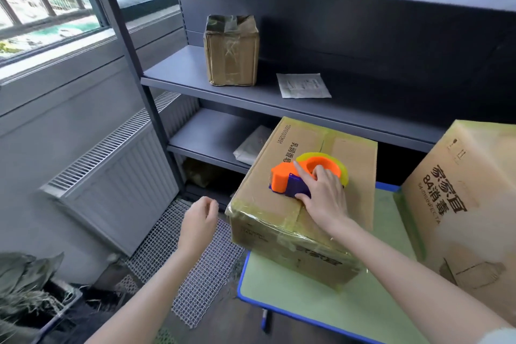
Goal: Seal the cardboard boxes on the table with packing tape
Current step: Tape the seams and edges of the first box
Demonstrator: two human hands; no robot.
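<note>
A closed cardboard box (282,220) with glossy tape over its edges lies on the green table (321,304), its left end overhanging the table edge. On its top sits an orange and purple tape dispenser (290,179) with a yellowish tape roll. My right hand (324,195) grips the dispenser, index finger stretched along its top. My left hand (199,222) hovers in the air left of the box, fingers loosely curled, holding nothing. A larger cardboard box (469,204) with dark print stands at the table's right.
Dark grey metal shelving (251,92) stands behind the table, holding a small taped box (231,50), a paper sheet (303,85) and a wrapped packet (252,145) lower down. A white radiator (117,176) lines the left wall. Wire mesh (201,260) covers the floor.
</note>
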